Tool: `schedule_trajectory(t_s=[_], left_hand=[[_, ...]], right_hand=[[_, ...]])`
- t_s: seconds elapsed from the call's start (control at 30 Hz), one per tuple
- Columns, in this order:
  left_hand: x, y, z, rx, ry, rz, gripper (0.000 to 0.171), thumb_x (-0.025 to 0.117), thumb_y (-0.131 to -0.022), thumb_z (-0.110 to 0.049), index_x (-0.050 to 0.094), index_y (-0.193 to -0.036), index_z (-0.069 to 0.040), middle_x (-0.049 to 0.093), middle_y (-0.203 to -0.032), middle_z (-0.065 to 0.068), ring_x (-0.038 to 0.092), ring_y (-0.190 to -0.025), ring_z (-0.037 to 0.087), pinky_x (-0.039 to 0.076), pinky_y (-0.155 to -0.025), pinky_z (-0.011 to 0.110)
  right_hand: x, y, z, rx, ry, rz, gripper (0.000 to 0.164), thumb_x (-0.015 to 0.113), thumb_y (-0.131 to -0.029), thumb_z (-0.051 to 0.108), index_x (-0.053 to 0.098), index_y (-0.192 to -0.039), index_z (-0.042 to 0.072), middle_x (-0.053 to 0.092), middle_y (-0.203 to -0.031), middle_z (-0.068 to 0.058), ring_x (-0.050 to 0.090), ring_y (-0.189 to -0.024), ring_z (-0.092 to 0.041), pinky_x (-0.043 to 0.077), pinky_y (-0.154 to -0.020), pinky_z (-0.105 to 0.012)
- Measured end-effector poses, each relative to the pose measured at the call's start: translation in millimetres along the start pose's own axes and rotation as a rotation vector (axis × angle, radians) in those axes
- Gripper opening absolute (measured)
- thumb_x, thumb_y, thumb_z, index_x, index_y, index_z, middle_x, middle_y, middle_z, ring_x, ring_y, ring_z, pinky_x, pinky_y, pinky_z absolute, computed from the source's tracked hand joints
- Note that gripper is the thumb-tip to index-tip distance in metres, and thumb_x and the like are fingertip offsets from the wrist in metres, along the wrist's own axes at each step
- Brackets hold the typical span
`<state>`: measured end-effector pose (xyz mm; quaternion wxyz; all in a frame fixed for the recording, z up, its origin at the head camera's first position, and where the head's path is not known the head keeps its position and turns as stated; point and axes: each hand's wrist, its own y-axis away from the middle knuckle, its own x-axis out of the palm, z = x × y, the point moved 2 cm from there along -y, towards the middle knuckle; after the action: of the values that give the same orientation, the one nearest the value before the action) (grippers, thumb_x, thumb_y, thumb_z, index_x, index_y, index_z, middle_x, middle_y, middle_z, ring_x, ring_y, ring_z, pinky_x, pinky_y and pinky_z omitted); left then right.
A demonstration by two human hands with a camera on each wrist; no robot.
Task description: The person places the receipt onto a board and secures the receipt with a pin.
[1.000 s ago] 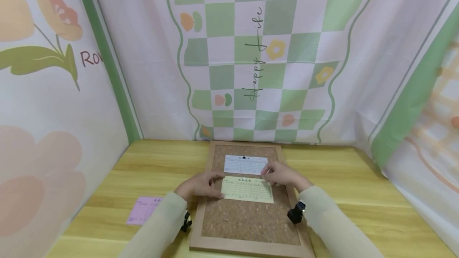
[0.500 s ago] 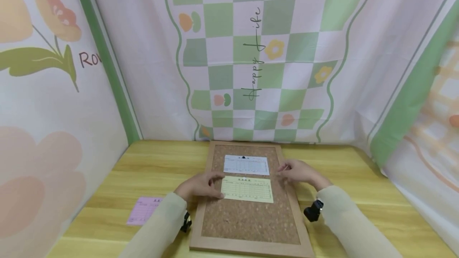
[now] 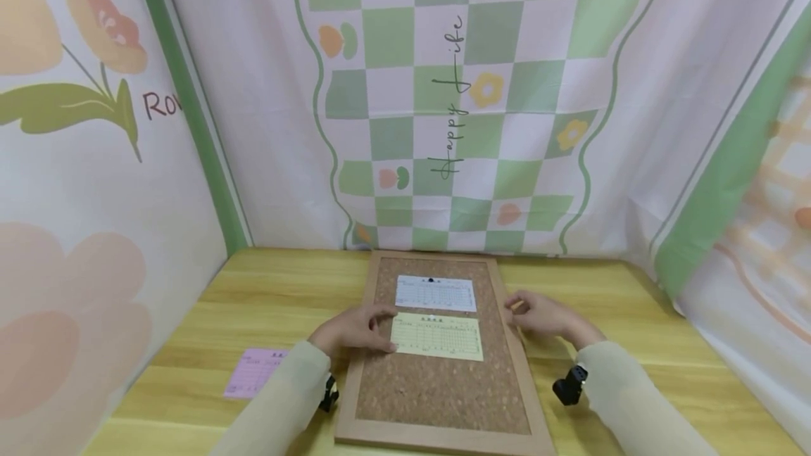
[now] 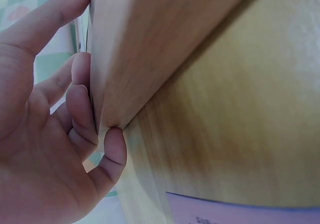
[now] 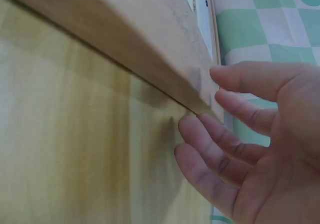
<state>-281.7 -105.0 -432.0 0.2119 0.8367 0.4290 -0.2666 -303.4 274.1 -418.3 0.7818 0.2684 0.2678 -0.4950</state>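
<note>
A wood-framed cork board [image 3: 443,396] lies on the table. A pale yellow printed slip [image 3: 437,336] lies across its middle, with a small white spot at its top edge. Above that is a pale blue printed slip [image 3: 436,293] with a black pin [image 3: 431,279] at its top. My left hand [image 3: 355,328] rests over the board's left side, thumb and fingertips at the yellow slip's left edge; in the left wrist view its little finger touches the wooden frame. My right hand [image 3: 543,315] is at the board's right frame, fingers loosely spread and holding nothing.
A pink printed slip [image 3: 250,375] lies on the wooden table [image 3: 614,308] left of the board, partly hidden by the left sleeve. A patterned curtain [image 3: 494,181] hangs behind the table's far edge, with more cloth on both sides.
My right hand has moved right, from the gap between the yellow and blue slips' right ends to the board's right frame. The left hand has stayed in place.
</note>
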Motion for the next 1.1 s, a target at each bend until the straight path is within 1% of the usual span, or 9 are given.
schedule_trajectory(t_s=[0.1, 0.27, 0.47, 0.6, 0.73, 0.83, 0.97, 1.03, 1.1], left_hand=[[0.8, -0.2, 0.0, 0.002, -0.006, -0.001, 0.07, 0.082, -0.085, -0.022, 0.05, -0.146, -0.008, 0.059, -0.092, 0.004, 0.054, -0.074, 0.015, 0.045, -0.067, 0.033], [2.3, -1.3, 1.4, -0.003, 0.0, 0.003, 0.07, 0.081, -0.086, -0.023, 0.049, -0.147, -0.008, 0.06, -0.1, 0.004, 0.054, -0.075, 0.015, 0.046, -0.07, 0.034], [1.8, 0.2, -0.7, -0.009, 0.006, 0.003, 0.071, 0.081, -0.086, -0.024, 0.049, -0.147, -0.009, 0.059, -0.089, 0.004, 0.054, -0.073, 0.015, 0.046, -0.07, 0.034], [1.1, 1.9, -1.7, -0.011, 0.009, 0.006, 0.071, 0.08, -0.086, -0.024, 0.049, -0.147, -0.008, 0.058, -0.09, 0.004, 0.054, -0.074, 0.015, 0.046, -0.069, 0.033], [0.5, 2.7, -2.5, -0.013, 0.014, 0.012, 0.07, 0.08, -0.087, -0.023, 0.048, -0.148, -0.008, 0.057, -0.09, 0.006, 0.051, -0.073, 0.016, 0.045, -0.066, 0.033], [-0.2, 2.8, -2.6, -0.016, 0.023, 0.021, 0.07, 0.079, -0.088, -0.024, 0.047, -0.148, -0.008, 0.057, -0.087, 0.005, 0.05, -0.071, 0.015, 0.044, -0.064, 0.032], [-1.6, 2.5, 0.1, -0.016, 0.042, 0.039, 0.07, 0.076, -0.09, -0.026, 0.045, -0.15, -0.009, 0.057, -0.082, 0.004, 0.049, -0.068, 0.015, 0.043, -0.064, 0.032], [-2.8, 2.3, 2.7, -0.011, 0.036, 0.053, 0.068, 0.074, -0.092, -0.026, 0.043, -0.151, -0.011, 0.057, -0.082, 0.004, 0.049, -0.069, 0.015, 0.043, -0.063, 0.031], [-4.5, 2.5, 4.2, 0.001, 0.018, 0.062, 0.066, 0.072, -0.094, -0.026, 0.043, -0.152, -0.012, 0.058, -0.086, 0.004, 0.051, -0.072, 0.015, 0.044, -0.065, 0.032]], right_hand=[[1.9, 3.5, -1.2, -0.019, -0.019, 0.03, 0.045, 0.064, -0.096, 0.01, 0.049, -0.133, -0.01, 0.06, -0.114, -0.027, 0.062, -0.099, -0.035, 0.054, -0.078, -0.047], [3.7, 5.8, -2.1, -0.048, -0.016, 0.064, 0.054, 0.063, -0.098, 0.011, 0.041, -0.141, -0.012, 0.058, -0.118, -0.03, 0.059, -0.107, -0.04, 0.052, -0.082, -0.049], [4.5, 5.7, -6.1, -0.061, -0.01, 0.095, 0.058, 0.062, -0.097, 0.008, 0.036, -0.146, -0.011, 0.055, -0.124, -0.032, 0.056, -0.113, -0.042, 0.05, -0.086, -0.05], [6.0, 6.0, -8.9, -0.05, -0.062, 0.121, 0.061, 0.06, -0.098, 0.006, 0.033, -0.149, -0.01, 0.05, -0.13, -0.034, 0.053, -0.117, -0.042, 0.05, -0.085, -0.049], [6.7, 7.6, -10.7, -0.019, -0.104, 0.126, 0.062, 0.06, -0.099, 0.008, 0.03, -0.151, -0.008, 0.043, -0.135, -0.037, 0.051, -0.118, -0.042, 0.052, -0.08, -0.046], [7.0, 8.6, -11.1, -0.006, -0.126, 0.122, 0.063, 0.06, -0.099, 0.008, 0.029, -0.152, -0.007, 0.04, -0.137, -0.038, 0.053, -0.112, -0.038, 0.051, -0.074, -0.043], [8.1, 9.1, -9.8, -0.019, -0.138, 0.124, 0.064, 0.06, -0.099, 0.007, 0.029, -0.152, -0.008, 0.04, -0.137, -0.039, 0.054, -0.101, -0.031, 0.048, -0.067, -0.039], [8.3, 9.3, -9.2, -0.025, -0.138, 0.124, 0.064, 0.06, -0.099, 0.007, 0.028, -0.152, -0.009, 0.04, -0.137, -0.04, 0.055, -0.099, -0.029, 0.047, -0.066, -0.038], [8.5, 9.8, -8.3, -0.024, -0.136, 0.124, 0.064, 0.06, -0.099, 0.007, 0.028, -0.152, -0.009, 0.039, -0.138, -0.041, 0.055, -0.097, -0.029, 0.047, -0.065, -0.037]])
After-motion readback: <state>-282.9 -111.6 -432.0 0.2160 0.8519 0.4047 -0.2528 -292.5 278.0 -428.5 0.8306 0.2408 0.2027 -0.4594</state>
